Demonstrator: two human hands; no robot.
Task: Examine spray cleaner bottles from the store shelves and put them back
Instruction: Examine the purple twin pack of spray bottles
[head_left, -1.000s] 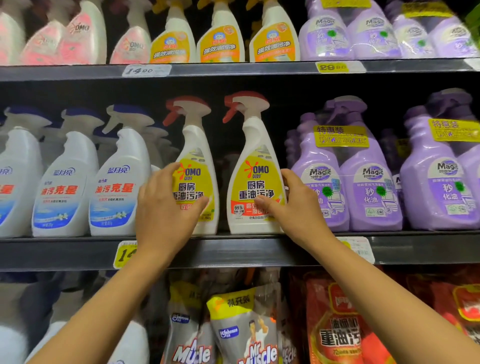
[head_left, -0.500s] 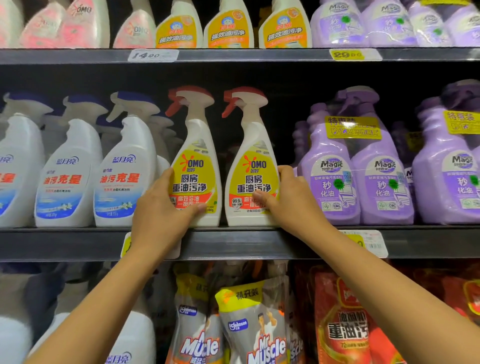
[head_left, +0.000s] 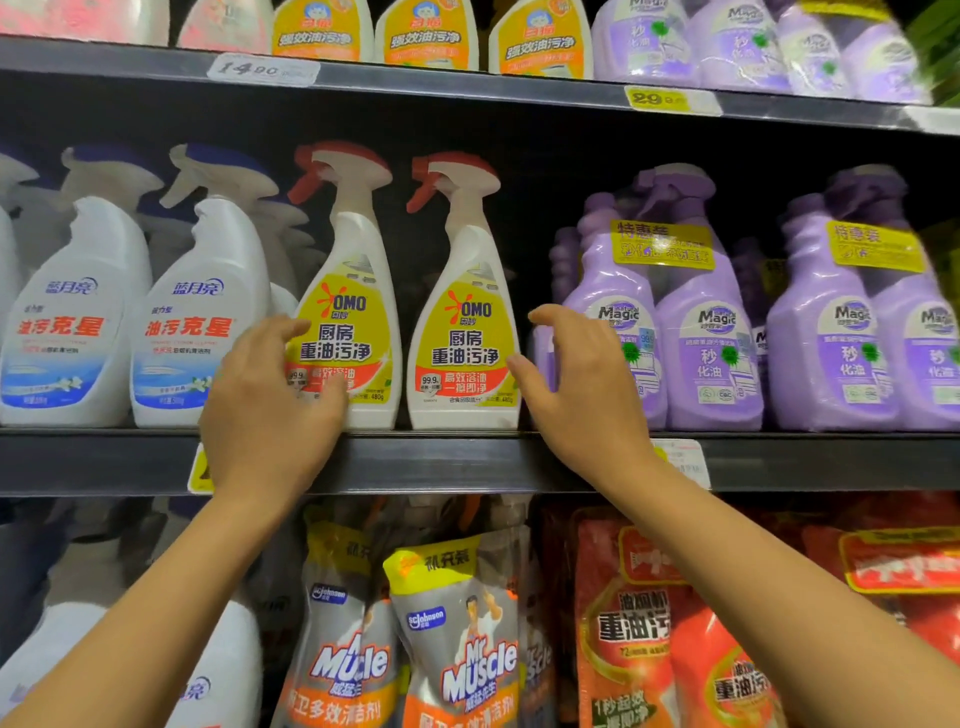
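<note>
Left hand (head_left: 270, 410) lies slack on the nine-o'clock bottle (head_left: 358, 291); right hand (head_left: 576, 389), spread and empty, could knock the three-o'clock bottle (head_left: 467, 322) over.

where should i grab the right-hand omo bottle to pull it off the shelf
Take the right OMO bottle by its slim neck under the red trigger, coming from the front-right. It stands upright at the shelf edge, and the right hand is open on that freer side.
</note>
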